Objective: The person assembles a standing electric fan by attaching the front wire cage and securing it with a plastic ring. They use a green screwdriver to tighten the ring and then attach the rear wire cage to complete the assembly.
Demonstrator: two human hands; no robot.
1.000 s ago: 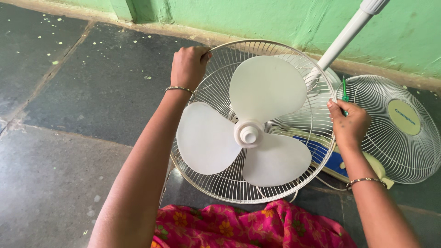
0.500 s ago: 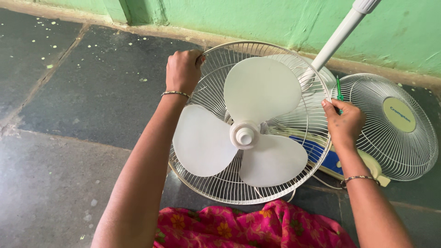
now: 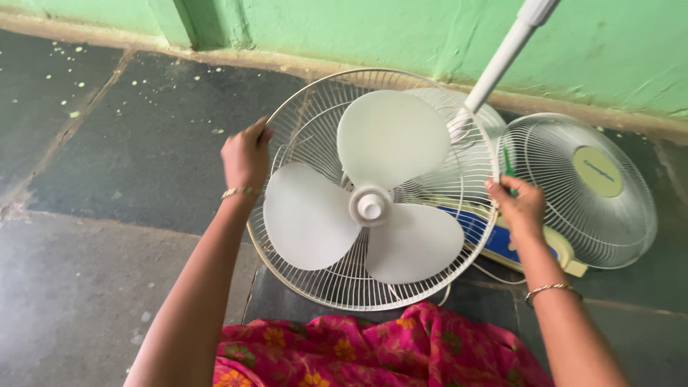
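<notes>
Hands are on the fan's rear grille point(image 3: 337, 279), which lies on the dark stone floor point(image 3: 107, 165). Our left hand point(image 3: 246, 159) closes its fingers on the left rim. Our right hand point(image 3: 517, 204) pinches the right rim, holding also a thin green tool point(image 3: 507, 162) (we cannot tell which kind). Three white blades point(image 3: 390, 136) sit inside; the front grille point(image 3: 580, 190) leans near the green wall point(image 3: 373, 29).
</notes>
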